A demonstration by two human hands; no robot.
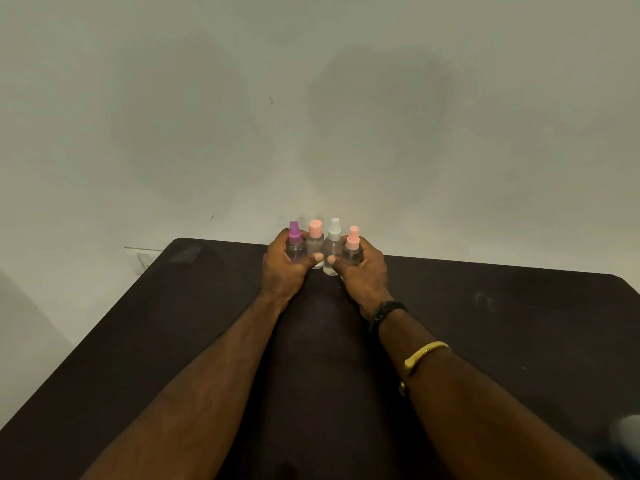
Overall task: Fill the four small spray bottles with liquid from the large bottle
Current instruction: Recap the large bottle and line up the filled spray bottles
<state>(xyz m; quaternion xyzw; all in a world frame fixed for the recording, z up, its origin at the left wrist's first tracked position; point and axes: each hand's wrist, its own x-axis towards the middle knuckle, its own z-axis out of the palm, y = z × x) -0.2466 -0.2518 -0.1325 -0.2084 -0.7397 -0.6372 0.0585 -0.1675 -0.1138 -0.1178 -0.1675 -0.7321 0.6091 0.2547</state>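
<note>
Pale grey wall point(311, 98) rises behind a dark table point(138, 323). At the table's far edge 4 small spray bottles stand upright in a tight row, touching. From left to right they are the purple-topped bottle point(295, 237), the pink-capped bottle point(315, 237), the white-topped bottle point(334, 233) and the peach-topped bottle point(353, 239). The left hand point(282, 268) curls its fingers round the purple-topped bottle, thumb pressing the pink-capped one. The right hand point(365, 271) wraps the peach-topped bottle, thumb on the white-topped one. A black wristband point(388, 310) and a gold bangle point(426, 353) sit on the right arm.
</note>
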